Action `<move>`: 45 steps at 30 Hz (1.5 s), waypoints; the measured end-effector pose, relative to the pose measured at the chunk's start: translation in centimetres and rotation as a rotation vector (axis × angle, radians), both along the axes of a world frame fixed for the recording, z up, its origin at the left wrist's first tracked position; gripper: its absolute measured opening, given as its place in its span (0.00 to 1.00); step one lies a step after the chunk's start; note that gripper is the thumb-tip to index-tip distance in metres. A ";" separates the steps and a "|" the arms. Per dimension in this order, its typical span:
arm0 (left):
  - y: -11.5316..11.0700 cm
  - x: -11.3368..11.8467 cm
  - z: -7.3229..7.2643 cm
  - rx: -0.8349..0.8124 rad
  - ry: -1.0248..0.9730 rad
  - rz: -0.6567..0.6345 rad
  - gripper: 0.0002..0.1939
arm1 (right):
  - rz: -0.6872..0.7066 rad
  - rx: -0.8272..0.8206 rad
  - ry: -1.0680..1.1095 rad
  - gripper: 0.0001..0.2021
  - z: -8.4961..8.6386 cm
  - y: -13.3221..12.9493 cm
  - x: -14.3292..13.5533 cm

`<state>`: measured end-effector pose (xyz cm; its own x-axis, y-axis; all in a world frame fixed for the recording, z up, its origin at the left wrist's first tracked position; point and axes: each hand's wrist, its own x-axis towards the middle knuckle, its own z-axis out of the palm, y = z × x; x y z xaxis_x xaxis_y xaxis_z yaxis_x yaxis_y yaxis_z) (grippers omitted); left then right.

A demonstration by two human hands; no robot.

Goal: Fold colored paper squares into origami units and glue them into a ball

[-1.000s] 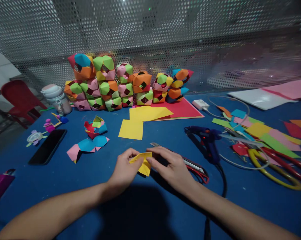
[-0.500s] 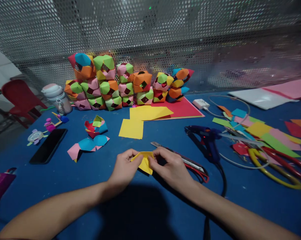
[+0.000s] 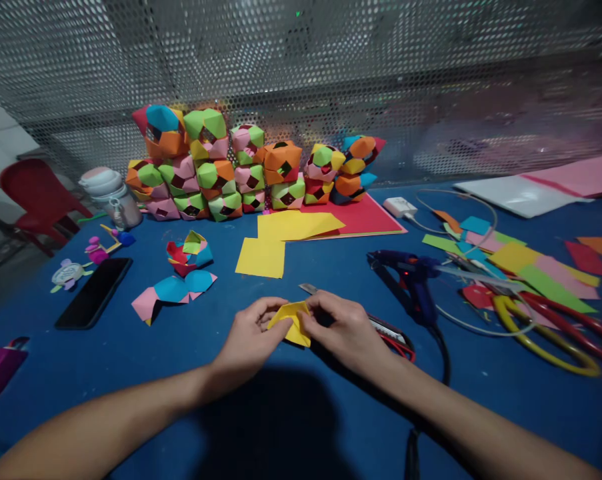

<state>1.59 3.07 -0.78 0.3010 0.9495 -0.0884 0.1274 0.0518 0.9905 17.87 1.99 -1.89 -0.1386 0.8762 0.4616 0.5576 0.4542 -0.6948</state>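
Between my two hands is a small piece of folded yellow paper (image 3: 297, 329), raised just over the blue table. My left hand (image 3: 253, 333) pinches its left side, thumb on the near face and fingers behind. With thumb and fingers, my right hand (image 3: 341, 327) grips its right edge. A box cutter (image 3: 391, 331) lies partly hidden behind my right hand, its blade tip showing beyond the knuckles. A flat yellow paper square (image 3: 261, 258) rests a little farther off. To the left are joined blue and pink folded pieces (image 3: 175, 290) and a part-built paper ball (image 3: 189, 253).
Stacked paper balls (image 3: 221, 177) line the perforated metal screen. A glue gun (image 3: 411, 270) with its cord, scissors (image 3: 545, 333) and coloured paper scraps (image 3: 535, 267) lie on the right. A phone (image 3: 95, 293) and a jar (image 3: 111, 193) stand left. Yellow sheets (image 3: 298, 227) lie behind the square.
My left thumb has slid right across the yellow paper, pressing nearer its middle. The paper has turned slightly between my hands. The camera view has shifted a little.
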 end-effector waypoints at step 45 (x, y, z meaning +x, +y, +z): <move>5.4 -3.5 -0.5 0.393 0.272 0.159 0.07 | -0.161 -0.072 -0.592 0.16 0.7 3.3 4.2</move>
<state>-1.90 8.52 -1.24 0.1656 0.9589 0.2304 0.4045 -0.2791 0.8709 22.11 5.27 -1.17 -0.2166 0.9336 0.2854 0.9155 0.2957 -0.2727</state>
